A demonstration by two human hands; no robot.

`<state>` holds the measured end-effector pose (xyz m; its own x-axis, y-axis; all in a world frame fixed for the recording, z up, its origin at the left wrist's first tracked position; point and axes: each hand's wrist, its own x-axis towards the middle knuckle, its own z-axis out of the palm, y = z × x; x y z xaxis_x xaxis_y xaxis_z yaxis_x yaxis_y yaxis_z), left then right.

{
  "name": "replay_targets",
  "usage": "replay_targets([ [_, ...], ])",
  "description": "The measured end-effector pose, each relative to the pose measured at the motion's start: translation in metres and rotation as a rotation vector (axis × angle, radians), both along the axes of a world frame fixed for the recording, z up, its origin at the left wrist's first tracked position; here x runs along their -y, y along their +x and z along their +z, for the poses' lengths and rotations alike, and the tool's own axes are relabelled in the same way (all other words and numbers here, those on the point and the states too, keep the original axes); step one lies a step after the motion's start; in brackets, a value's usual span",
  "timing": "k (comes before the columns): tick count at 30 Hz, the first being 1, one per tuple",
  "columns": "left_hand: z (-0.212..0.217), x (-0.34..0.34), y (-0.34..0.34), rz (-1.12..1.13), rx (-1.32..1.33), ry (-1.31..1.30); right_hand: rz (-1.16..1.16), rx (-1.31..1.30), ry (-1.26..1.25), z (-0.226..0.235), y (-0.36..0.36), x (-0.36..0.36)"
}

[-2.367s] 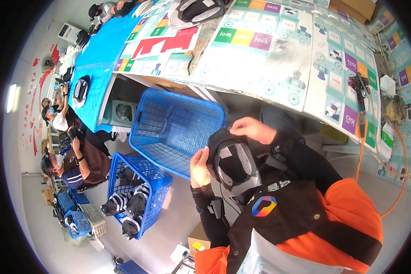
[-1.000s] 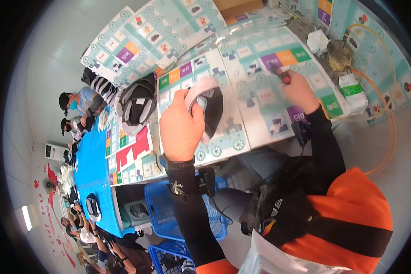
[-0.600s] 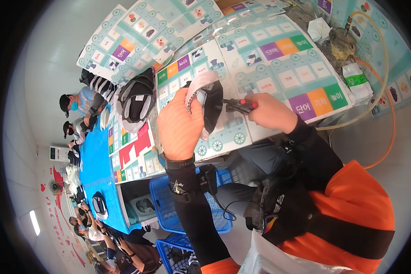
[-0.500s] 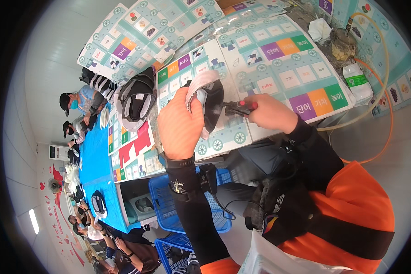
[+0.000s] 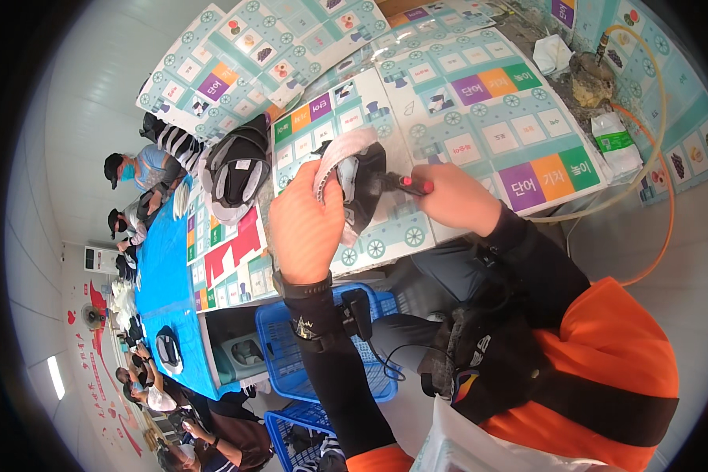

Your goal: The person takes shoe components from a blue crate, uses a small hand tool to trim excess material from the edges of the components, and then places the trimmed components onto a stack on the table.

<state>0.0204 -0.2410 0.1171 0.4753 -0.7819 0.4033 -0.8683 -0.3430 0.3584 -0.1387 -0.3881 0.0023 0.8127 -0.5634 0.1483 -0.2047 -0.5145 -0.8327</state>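
Note:
My left hand (image 5: 303, 224) is closed around a curved black-and-grey fabric piece (image 5: 362, 185) with a pale, thick rim, holding it tilted above the sheet-covered table. The inner side of the piece faces right. In my right hand (image 5: 458, 197) is a small hand tool (image 5: 407, 184) with a dark head and a red part; its exact kind is blurred. The tool's head is at the right side of the fabric piece, seemingly against it. A similar black piece with a white rim (image 5: 238, 169) lies on the table to the left.
Patterned sheets (image 5: 480, 141) cover the worktop. A yellowish hose (image 5: 659, 118) and an orange hose (image 5: 672, 200) run down at the right. Nearby lie a white-and-green packet (image 5: 615, 143) and crumpled white paper (image 5: 551, 53). Blue baskets (image 5: 295, 370) stand below; other people (image 5: 145, 169) work along a blue-covered table (image 5: 169, 291).
My right hand and the tool have moved slightly left, toward the fabric piece. The tool's head now blurs against the piece. My left hand has shifted a little left and down.

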Motion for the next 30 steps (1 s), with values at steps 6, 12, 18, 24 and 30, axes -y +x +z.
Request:
replay_targets([
  [6,-0.005,-0.005,0.004,0.004,0.058,-0.021,0.042,-0.105,0.045,0.005,0.007,-0.003],
  [12,-0.005,-0.006,0.003,0.029,0.015,-0.029,-0.013,-0.060,0.059,0.002,0.009,-0.004],
  [18,-0.004,-0.007,0.001,0.036,0.019,-0.035,-0.024,-0.028,0.034,-0.002,0.010,-0.005],
  [24,-0.007,-0.010,0.005,0.010,0.004,-0.066,0.025,-0.065,0.055,-0.002,0.007,-0.007],
  [30,-0.007,-0.012,0.008,0.020,0.011,-0.067,0.075,-0.037,0.030,-0.002,0.004,-0.012],
])
